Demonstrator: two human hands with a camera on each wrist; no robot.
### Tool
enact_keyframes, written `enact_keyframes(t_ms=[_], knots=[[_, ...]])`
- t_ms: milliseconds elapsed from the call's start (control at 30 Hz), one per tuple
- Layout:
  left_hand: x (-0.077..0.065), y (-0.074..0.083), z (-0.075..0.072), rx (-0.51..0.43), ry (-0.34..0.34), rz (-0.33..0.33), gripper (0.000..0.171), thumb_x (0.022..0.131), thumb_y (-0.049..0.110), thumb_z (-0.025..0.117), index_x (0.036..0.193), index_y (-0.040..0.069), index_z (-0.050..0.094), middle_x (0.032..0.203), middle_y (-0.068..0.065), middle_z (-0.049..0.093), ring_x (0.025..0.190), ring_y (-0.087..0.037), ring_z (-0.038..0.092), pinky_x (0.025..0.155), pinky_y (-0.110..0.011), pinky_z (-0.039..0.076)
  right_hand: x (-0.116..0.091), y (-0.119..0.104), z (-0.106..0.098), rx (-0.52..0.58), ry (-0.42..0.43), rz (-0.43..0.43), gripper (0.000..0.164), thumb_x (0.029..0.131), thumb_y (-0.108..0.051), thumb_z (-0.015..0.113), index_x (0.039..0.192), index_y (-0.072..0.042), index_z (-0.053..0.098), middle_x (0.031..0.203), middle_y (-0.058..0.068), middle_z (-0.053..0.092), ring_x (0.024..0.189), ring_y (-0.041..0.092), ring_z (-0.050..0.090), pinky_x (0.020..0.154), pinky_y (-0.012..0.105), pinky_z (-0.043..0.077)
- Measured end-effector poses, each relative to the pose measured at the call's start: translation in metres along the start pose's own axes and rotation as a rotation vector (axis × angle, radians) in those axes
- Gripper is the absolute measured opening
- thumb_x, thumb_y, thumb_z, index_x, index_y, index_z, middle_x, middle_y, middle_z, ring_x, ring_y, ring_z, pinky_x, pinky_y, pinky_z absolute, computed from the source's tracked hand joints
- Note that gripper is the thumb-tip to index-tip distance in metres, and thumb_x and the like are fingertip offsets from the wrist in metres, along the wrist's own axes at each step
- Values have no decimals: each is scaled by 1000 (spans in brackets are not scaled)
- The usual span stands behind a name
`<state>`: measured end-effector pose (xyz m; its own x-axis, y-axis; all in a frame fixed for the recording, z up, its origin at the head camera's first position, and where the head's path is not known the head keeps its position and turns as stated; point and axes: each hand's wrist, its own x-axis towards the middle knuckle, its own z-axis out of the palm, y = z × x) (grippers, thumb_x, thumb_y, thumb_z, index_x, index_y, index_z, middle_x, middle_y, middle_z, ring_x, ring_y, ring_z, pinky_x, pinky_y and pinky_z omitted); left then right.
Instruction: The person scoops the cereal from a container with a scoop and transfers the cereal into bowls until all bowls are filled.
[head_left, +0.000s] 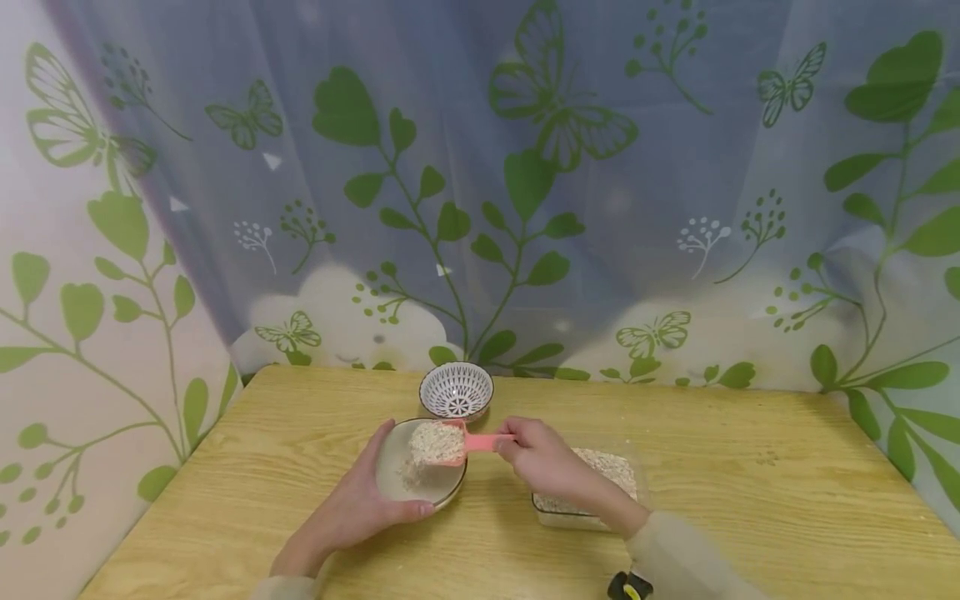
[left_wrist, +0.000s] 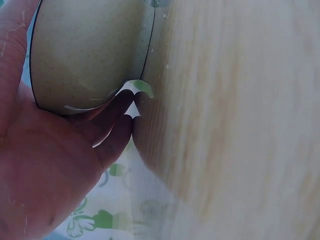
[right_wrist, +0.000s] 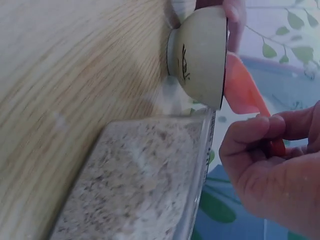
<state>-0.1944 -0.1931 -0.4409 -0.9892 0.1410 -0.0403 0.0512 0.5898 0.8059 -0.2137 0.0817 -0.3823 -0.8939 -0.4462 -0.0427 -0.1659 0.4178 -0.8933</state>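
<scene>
My left hand (head_left: 358,498) holds a cream bowl (head_left: 442,485) with a dark rim, thumb on the near side and fingers round the far side. In the left wrist view the bowl (left_wrist: 90,55) lies against the palm and fingers. My right hand (head_left: 551,457) pinches the handle of a pink scoop (head_left: 483,442) between thumb and fingers. Heaped rolled oats (head_left: 437,442) fill the scoop, which is over the bowl's opening; some flakes show inside the bowl beneath it. From the right wrist, the scoop (right_wrist: 243,87) overlaps the bowl's rim.
Under my right forearm stands a clear rectangular container (head_left: 573,522) of oats. A small black-and-white patterned bowl (head_left: 457,392) sits just behind the cream bowl. The wooden table (head_left: 750,483) ends at a curtain (head_left: 600,250) printed with leaves and butterflies.
</scene>
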Motion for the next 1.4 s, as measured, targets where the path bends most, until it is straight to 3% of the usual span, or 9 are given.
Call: enact_keyframes(t_ms=[133,367,500,667,800,933,1067,1267,1400], knots=[[0,-1,1,-14,-3,7,134,66,48,93,165,14,11,162,-23,36,143,-42,43,117,-63,36,-2,-5,9,-271,58,-156,14,105,-10,50,98,-5,61,68,-3,45,56,9,36,48,20,30],[-1,0,0,-15,-5,-6,133,66,48,93,165,15,10,160,-23,40,141,-41,46,115,-65,38,-8,-7,24,-933,179,-455,5,100,-12,59,95,-11,56,77,-4,53,61,7,46,47,18,37],[-1,1,0,-15,-8,-14,133,66,49,93,165,16,10,159,-21,41,139,-39,48,114,-65,38,-10,-7,28,-1098,234,-541,7,96,-13,61,95,-13,54,78,-5,53,65,9,51,47,19,35],[-1,1,0,-11,-7,-17,132,66,49,93,165,17,11,159,-22,41,136,-37,50,114,-65,39,-11,-7,28,-1227,291,-628,22,79,-4,63,98,-13,55,80,-4,56,67,9,54,51,18,40],[-1,0,1,-5,-6,-16,133,66,50,93,165,17,11,160,-22,39,139,-39,48,115,-65,38,-11,-6,27,-1282,306,-646,22,79,-5,63,97,-13,55,78,-4,54,65,9,50,51,17,39],[-2,0,0,-5,-8,-17,133,66,49,93,165,17,10,161,-25,37,141,-42,45,115,-67,37,-12,-5,27,-1136,276,-582,10,91,-8,63,97,-13,56,80,-5,55,65,7,49,51,17,39],[-1,0,0,-5,-9,-20,133,66,49,93,165,16,10,161,-26,36,143,-44,44,116,-67,35,-10,-5,26,-810,214,-409,4,100,-10,57,101,-9,61,79,-5,57,61,5,45,50,18,40],[-1,1,0,11,-10,-18,133,67,49,93,165,16,10,160,-27,37,141,-44,45,115,-67,37,-8,-7,20,-308,169,-148,13,103,-7,51,101,-2,62,69,-2,47,55,8,37,47,20,30],[-1,4,-2,34,-24,-12,133,68,51,91,166,14,9,163,-26,32,145,-46,40,117,-68,32,-9,-9,15,-53,154,-4,15,104,-9,50,99,-1,62,67,-1,44,53,11,34,46,21,26]])
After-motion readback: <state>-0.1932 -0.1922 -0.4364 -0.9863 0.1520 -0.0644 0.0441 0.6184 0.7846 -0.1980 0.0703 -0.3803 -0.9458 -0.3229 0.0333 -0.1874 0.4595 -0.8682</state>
